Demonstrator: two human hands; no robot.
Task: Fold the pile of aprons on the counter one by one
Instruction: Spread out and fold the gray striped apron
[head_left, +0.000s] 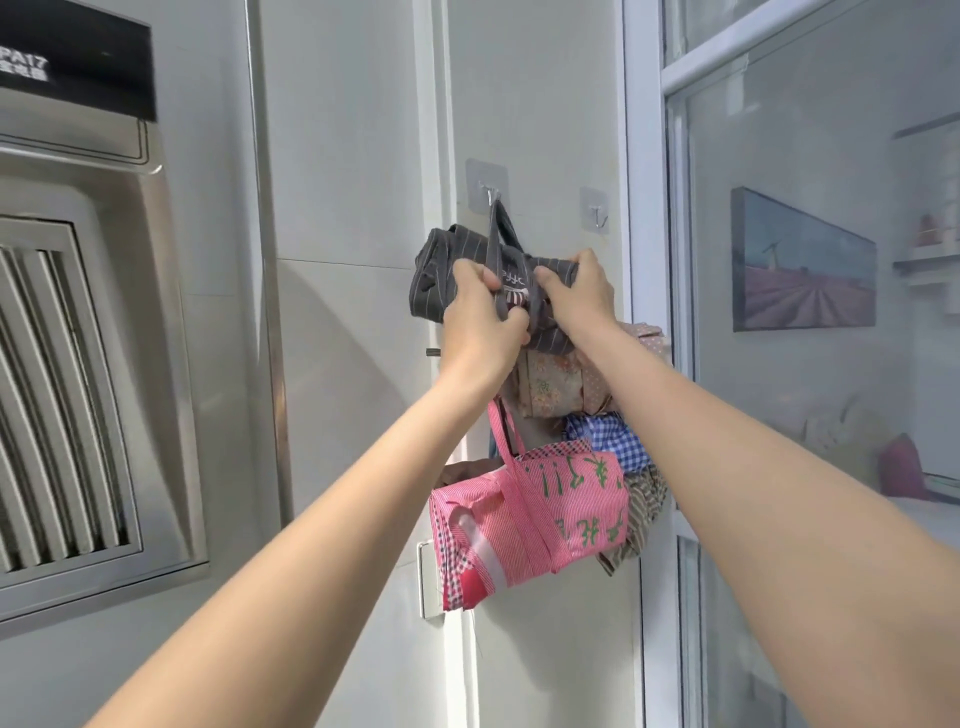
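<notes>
Two hands on grey striped apron (457, 275), folded into bundle, its strap looped over left wall hook (487, 193). Your left hand (480, 322) pinches strap below bundle; right hand (574, 293) curls round bundle's right end. Risk: let go unevenly and bundle unrolls or strap slips off hook. Below hook hang floral bundle (550, 384), blue check one (605, 439), pink apron (530, 514); knock them and they may drop. Right hook (597, 210) bare. Worktop not in view
</notes>
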